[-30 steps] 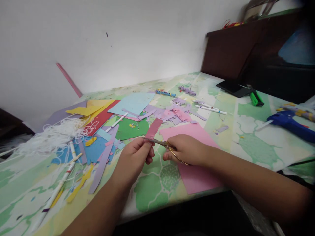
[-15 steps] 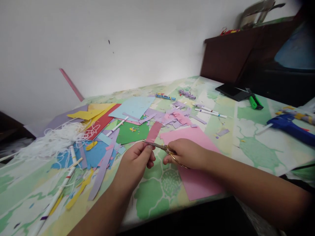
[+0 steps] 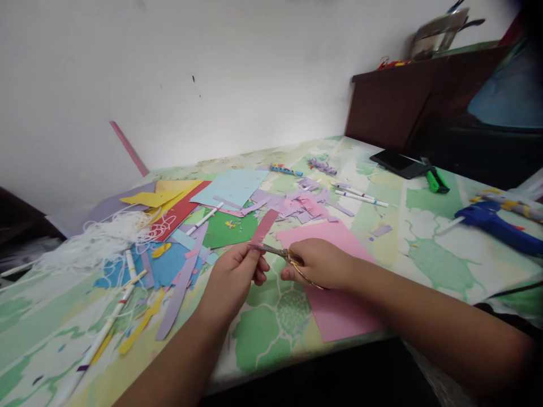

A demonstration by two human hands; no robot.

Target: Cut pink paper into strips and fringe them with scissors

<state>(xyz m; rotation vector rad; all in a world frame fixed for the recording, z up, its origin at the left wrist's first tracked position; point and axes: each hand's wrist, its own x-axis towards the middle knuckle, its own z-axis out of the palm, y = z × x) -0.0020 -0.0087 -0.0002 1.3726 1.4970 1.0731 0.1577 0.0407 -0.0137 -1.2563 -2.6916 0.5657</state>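
Note:
Between the thumb and fingers of my left hand (image 3: 237, 265) is the near end of a dark pink paper strip (image 3: 266, 224), its right edge cut into a fringe. My right hand (image 3: 320, 261) is wrapped round the gold handles of a pair of scissors (image 3: 276, 250). The blades reach left across the strip, close to my left fingertips. Whether the blades are fully closed is hard to make out. Beneath my right hand and wrist lies a pink sheet (image 3: 339, 316). Fringed pink and purple scraps (image 3: 307, 206) are just beyond the strip.
Left lie tangled white string (image 3: 112, 234), a blue sheet (image 3: 163, 265), a red sheet (image 3: 180, 212) and white sticks (image 3: 102, 333). A green sheet (image 3: 229, 229) is behind my left hand. On the right are a blue glue gun (image 3: 500, 226), a green cutter (image 3: 436, 181) and a phone (image 3: 399, 164).
The camera view has shifted slightly. Both hands keep almost the same pose, with the scissors still at the strip.

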